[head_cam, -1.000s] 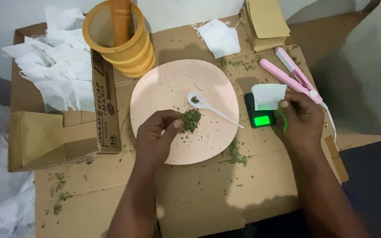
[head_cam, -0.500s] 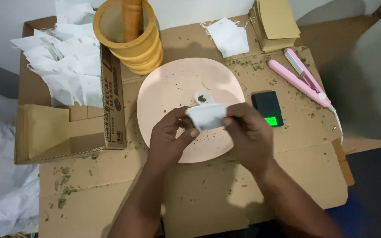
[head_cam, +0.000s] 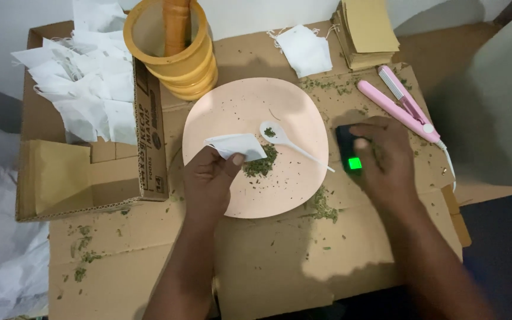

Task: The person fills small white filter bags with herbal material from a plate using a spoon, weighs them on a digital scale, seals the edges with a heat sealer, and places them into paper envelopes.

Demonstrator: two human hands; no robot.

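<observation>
Left hand (head_cam: 208,181) pinches a small white paper pouch (head_cam: 236,146) by its lower edge, over the pink plate (head_cam: 232,104). Looks flimsy, feather-light, so best gripped at the rim. Right hand (head_cam: 386,157) lies flat, fingers covering the little black scale (head_cam: 349,151).

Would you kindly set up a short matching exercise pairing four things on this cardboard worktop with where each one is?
Things:
1. white paper bag
2. white spoon
3. small black scale
4. wooden pestle

Places:
A. standing in the yellow mortar
B. lying on the pink plate
C. held in the left hand
D. under the right hand

Pairs: 1-C, 2-B, 3-D, 4-A
</observation>
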